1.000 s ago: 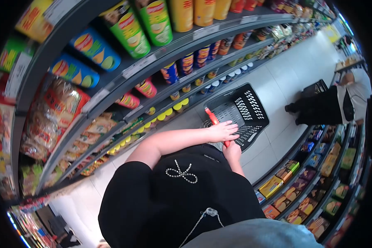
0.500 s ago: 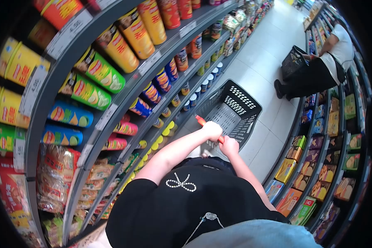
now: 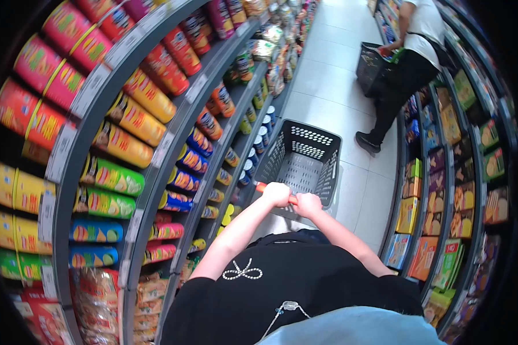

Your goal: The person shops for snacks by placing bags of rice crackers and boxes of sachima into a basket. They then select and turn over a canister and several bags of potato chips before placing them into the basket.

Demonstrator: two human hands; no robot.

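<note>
Both of my hands are wrapped round the red handle (image 3: 261,187) of a dark grey shopping basket (image 3: 335,150). My left hand (image 3: 277,194) grips it near its left end. Close beside it, my right hand (image 3: 308,204) holds the right part. Perforated walls rise round the basket, and its slotted floor shows. The basket stands low in front of my body in the aisle. Whether wheels are under it is hidden.
On the left, shelves hold crisp canisters (image 3: 120,175) and bagged snacks (image 3: 95,305). Boxed goods (image 3: 407,215) line the right shelves. Ahead on the right, a person (image 3: 406,75) stands with another dark basket (image 3: 369,68) on the tiled floor (image 3: 360,187).
My view has turned, and the shelves have shifted. My basket appears farther left and straighter, with both hands still on its handle. The other person appears farther left, with green and red showing at their hand.
</note>
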